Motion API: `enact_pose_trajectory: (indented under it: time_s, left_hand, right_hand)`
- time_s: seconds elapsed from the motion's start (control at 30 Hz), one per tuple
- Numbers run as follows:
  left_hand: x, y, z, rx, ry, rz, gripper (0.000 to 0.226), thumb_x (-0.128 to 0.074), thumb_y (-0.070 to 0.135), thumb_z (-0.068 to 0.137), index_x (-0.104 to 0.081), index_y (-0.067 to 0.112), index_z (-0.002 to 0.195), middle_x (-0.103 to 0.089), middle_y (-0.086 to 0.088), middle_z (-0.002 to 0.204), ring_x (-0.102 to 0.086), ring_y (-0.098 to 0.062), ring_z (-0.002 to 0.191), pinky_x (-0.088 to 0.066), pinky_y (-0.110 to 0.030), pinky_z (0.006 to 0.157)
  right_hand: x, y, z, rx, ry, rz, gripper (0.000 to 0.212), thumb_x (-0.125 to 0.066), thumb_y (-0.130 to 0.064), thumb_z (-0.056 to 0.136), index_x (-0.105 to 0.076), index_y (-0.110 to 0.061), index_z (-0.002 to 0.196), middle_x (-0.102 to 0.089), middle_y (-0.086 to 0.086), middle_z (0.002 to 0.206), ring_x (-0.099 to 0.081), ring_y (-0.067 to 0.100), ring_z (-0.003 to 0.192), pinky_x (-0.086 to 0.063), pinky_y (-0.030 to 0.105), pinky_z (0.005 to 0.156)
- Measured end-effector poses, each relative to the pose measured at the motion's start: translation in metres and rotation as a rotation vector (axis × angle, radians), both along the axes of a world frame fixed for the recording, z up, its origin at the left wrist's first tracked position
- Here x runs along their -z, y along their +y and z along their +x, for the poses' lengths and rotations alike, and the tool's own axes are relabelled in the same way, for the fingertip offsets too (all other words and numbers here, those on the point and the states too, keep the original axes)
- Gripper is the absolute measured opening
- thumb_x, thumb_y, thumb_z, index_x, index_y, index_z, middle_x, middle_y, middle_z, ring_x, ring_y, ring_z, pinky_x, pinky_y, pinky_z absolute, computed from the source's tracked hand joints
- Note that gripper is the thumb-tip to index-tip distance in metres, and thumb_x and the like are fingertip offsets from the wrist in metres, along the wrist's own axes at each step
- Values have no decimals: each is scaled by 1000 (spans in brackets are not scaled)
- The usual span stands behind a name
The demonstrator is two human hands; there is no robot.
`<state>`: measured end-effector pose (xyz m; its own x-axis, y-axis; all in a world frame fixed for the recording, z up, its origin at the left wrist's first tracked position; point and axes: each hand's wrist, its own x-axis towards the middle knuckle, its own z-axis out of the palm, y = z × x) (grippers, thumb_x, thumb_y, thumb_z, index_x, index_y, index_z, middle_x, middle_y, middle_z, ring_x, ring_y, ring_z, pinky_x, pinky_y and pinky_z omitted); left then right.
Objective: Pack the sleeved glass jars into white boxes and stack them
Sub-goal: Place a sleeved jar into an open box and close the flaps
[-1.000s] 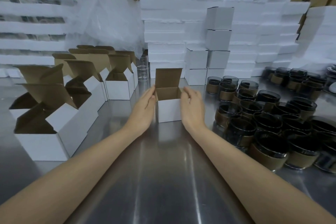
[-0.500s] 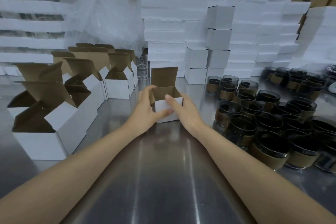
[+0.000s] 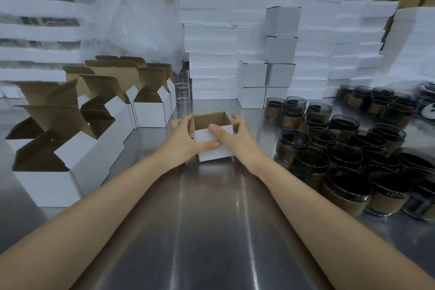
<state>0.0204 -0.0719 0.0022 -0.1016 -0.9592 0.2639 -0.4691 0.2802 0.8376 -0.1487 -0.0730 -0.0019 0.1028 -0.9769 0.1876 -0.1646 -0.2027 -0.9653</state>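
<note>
Box: small open white cardboard box with brown inside (image 3: 215, 146) — I see it at frame centre, on the steel table (image 3: 211, 231).
Left hand (image 3: 186, 141): fingers clasped on box's left side.
Right hand (image 3: 235, 139): fingers clasped on right side.
Jars: dark glass jars in brown sleeves (image 3: 348, 148) — right of frame.

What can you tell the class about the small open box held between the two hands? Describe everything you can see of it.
The small box is cube-like cardboard, white outside and brown inside. Its top is open and no jar shows within; whether flaps are folded in cannot be told. It stands upright on the shiny metal table, centre of view. The left hand grips its left side with the thumb across the white front; the right hand clasps its right side, thumb on the front rim.
</note>
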Motion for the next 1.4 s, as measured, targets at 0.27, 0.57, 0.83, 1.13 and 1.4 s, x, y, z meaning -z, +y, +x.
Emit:
enact_pose_trajectory:
  time_s: [0.27, 0.57, 0.83, 1.13, 1.4]
  left_hand:
    - [5, 4, -2, 71, 123, -9, 75, -87, 33, 62, -44, 23, 123, -60, 16, 107, -58, 15, 88, -42, -3, 71]
    - [6, 3, -3, -1, 88, -52, 95, -89, 32, 63, -33, 24, 140, -55, 17, 118, -54, 3, 109, -42, -12, 93]
    - [4, 0, 3, -204, 60, -29, 117, -84, 45, 65, -12, 21, 154, -27, 0, 146, -32, -13, 134, -25, -26, 111]
    - [2, 1, 5, -289, 138, -128, 87, -84, 30, 70, -41, 17, 145, -25, 2, 156, -28, -15, 142, -25, -29, 116]
    - [4, 0, 7, -337, 35, -246, 61, -71, 1, 81, -51, 15, 136, -25, 1, 157, -10, -11, 147, -13, -17, 111]
  right_hand:
    - [-3, 5, 0, 21, -14, -12, 70, -79, -52, 67, -39, -21, 116, -54, -6, 115, -56, 0, 100, -44, 7, 68]
    - [0, 4, 3, 13, 86, -105, 50, -70, -49, 81, -43, -26, 116, -51, -20, 110, -51, -2, 106, -39, 10, 85]
    - [-24, 23, 8, 490, 1211, -509, 45, -47, -24, 91, -42, -14, 134, -26, 8, 152, -38, 28, 128, -32, 40, 97]
    - [-21, 30, 3, 484, 1533, 23, 55, -43, -27, 94, -30, -14, 146, 6, 13, 160, -2, 47, 143, -13, 73, 104]
    - [-20, 31, 10, 313, 1081, -453, 53, -53, -8, 84, -40, -11, 135, -3, 10, 160, -39, 33, 124, -43, 43, 86]
